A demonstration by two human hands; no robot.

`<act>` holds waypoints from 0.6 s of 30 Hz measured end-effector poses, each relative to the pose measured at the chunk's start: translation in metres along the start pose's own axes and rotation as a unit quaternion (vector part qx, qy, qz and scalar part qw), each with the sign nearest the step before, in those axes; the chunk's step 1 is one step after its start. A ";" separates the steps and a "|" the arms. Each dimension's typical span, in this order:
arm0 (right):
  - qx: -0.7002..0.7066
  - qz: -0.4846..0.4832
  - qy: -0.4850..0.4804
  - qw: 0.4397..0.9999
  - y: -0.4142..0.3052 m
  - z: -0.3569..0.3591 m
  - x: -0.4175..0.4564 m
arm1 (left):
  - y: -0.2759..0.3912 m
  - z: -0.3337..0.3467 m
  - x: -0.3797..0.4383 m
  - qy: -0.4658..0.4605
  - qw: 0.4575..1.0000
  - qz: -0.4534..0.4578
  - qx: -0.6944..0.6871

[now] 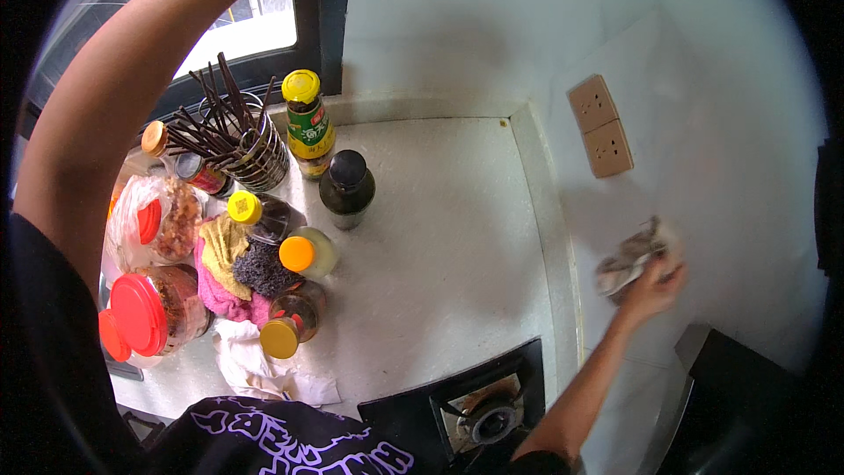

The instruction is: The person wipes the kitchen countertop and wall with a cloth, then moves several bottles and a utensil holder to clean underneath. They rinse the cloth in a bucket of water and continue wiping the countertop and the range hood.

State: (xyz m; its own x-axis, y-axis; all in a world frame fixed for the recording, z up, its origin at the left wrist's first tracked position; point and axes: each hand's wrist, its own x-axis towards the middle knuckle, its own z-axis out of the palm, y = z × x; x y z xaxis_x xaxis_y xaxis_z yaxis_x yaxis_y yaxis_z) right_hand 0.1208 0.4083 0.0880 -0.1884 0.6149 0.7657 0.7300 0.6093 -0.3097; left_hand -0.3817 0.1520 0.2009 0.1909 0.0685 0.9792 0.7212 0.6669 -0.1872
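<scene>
My right hand [659, 290] grips a crumpled, stained cloth [630, 264] against the pale wall [712, 165] on the right; both are a little blurred. Above the cloth, two tan power sockets [601, 126] are set side by side in the wall. My left arm reaches up past the window at the upper left, and the hand itself is out of view. On the light countertop [435, 237] below stand a dark bottle with a black cap [346, 185] and a tall jar with a yellow lid [308, 125].
A wire holder of dark chopsticks [260, 155], red-lidded jars [148, 313], several bottles, coloured cloths [224, 257] and white tissue [247, 359] crowd the counter's left. A gas burner [491, 419] lies at the front, and a dark appliance [738, 402] juts out at lower right.
</scene>
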 end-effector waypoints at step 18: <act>-0.393 -0.303 -0.190 0.847 0.008 0.145 -0.048 | -0.004 -0.004 0.001 -0.005 1.000 0.026 -0.004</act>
State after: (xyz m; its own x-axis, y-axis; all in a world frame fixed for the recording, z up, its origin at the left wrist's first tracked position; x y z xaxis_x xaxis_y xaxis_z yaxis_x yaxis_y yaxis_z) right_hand 0.0402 0.4567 -0.0330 -0.7742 0.5153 0.3676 0.6074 0.4415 0.6604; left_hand -0.3818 0.1469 0.2028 0.2221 0.1111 0.9687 0.7160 0.6558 -0.2394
